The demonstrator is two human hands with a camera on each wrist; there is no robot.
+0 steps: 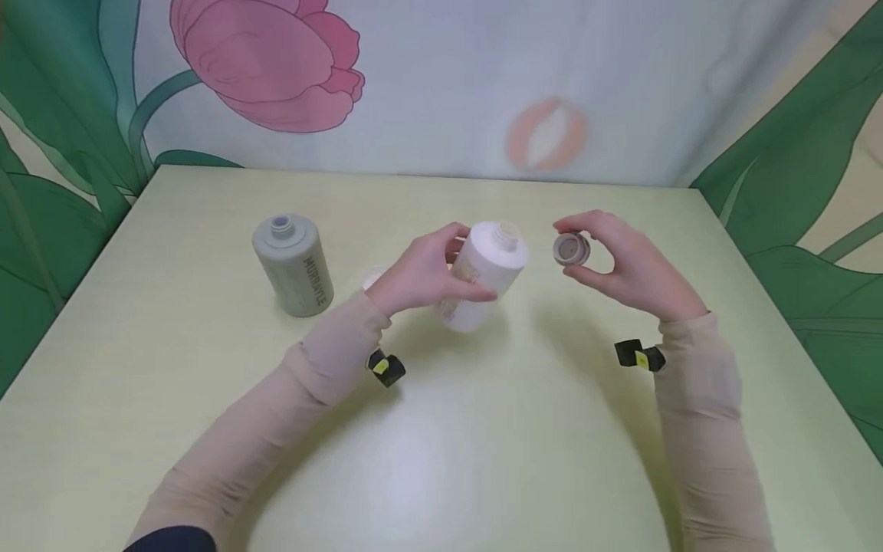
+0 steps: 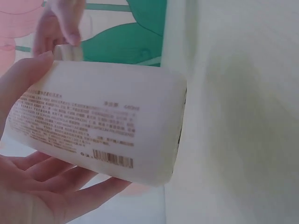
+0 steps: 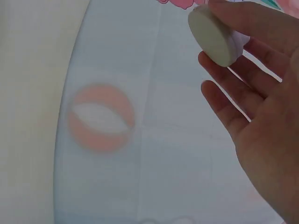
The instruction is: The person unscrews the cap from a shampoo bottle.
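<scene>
A white bottle with an uncapped neck leans to the right above the table, held by my left hand around its body. Small brown print and a barcode cover the side of the white bottle in the left wrist view. To its right, my right hand pinches a small round cap between thumb and fingers, apart from the bottle. In the right wrist view the cap shows its flat pale face. A grey-green bottle marked MURRAYLE stands upright at the left, its neck uncapped too.
A pale object lies behind my left wrist, mostly hidden. Everything stands on a light yellow table, whose far edge meets a white curtain printed with flowers and green leaves.
</scene>
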